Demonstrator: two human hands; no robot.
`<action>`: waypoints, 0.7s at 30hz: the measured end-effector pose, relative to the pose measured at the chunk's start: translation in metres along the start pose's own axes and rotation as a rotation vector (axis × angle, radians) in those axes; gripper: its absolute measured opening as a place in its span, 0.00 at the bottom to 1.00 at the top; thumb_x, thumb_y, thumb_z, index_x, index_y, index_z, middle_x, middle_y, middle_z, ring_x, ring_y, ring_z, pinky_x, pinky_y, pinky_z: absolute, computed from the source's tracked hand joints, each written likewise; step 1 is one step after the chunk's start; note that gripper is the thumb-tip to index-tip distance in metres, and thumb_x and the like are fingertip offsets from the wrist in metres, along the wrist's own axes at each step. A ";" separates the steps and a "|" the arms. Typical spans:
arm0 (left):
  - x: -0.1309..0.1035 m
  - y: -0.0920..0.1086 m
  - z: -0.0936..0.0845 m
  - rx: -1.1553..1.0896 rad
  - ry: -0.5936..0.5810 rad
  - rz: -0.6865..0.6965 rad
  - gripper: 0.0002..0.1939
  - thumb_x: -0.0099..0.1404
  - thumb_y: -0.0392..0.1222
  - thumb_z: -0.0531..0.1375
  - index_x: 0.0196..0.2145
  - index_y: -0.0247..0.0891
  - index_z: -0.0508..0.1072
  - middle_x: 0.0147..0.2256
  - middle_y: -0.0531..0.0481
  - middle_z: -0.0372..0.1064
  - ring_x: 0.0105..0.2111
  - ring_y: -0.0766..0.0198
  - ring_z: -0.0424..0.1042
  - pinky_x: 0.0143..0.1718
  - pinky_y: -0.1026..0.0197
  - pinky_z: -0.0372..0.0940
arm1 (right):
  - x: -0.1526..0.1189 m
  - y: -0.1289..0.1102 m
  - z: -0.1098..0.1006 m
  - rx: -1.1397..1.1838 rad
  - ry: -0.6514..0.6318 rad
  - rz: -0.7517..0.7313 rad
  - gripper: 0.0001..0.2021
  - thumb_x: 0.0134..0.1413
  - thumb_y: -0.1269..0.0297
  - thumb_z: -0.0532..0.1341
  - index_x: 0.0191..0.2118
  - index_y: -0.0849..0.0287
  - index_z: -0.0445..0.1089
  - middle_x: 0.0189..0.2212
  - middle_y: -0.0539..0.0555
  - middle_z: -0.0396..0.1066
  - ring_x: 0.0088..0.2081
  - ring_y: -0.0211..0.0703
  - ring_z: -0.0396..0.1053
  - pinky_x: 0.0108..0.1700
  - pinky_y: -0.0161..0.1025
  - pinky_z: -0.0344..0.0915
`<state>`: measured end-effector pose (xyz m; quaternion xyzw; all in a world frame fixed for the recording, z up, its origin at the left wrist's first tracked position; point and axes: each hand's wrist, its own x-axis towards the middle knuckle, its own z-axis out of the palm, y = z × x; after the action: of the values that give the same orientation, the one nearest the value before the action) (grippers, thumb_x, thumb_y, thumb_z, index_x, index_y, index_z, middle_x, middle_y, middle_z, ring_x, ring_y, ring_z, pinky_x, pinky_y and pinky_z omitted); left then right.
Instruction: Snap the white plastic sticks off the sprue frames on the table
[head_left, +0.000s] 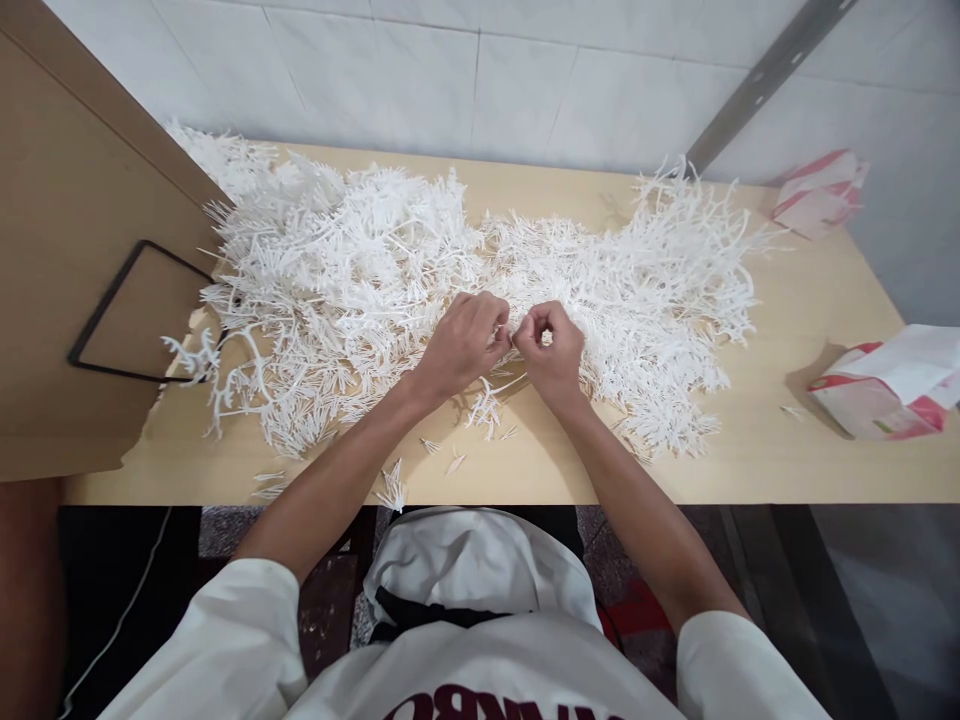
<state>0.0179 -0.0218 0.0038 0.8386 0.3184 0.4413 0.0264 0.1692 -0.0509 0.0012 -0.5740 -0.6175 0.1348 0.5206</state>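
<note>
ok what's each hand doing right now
Left hand: closed, pinching a white plastic piece.
Right hand: closed, pinching the same piece above the pile.

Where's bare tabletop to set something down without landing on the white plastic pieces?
Bare wood lies right of the heap of white plastic sprigs, up to the two pink-and-white bags, and along the table front edge at right. The centre and left, around both hands, are crowded.

The curled fingers (pixel 491 325) hide whatever small piece they pinch, perhaps a white sprig. The brown board (pixel 67 250) is cut off at left.
</note>
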 end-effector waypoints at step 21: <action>0.005 -0.001 0.000 -0.235 -0.071 -0.254 0.08 0.68 0.44 0.55 0.34 0.40 0.70 0.33 0.53 0.73 0.34 0.66 0.71 0.41 0.60 0.64 | 0.004 0.013 -0.004 -0.216 -0.140 -0.214 0.11 0.63 0.58 0.52 0.33 0.55 0.67 0.28 0.52 0.69 0.31 0.40 0.65 0.38 0.40 0.60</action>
<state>0.0194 -0.0181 0.0065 0.7980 0.3667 0.4385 0.1910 0.1801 -0.0457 -0.0050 -0.5469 -0.7206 0.0510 0.4231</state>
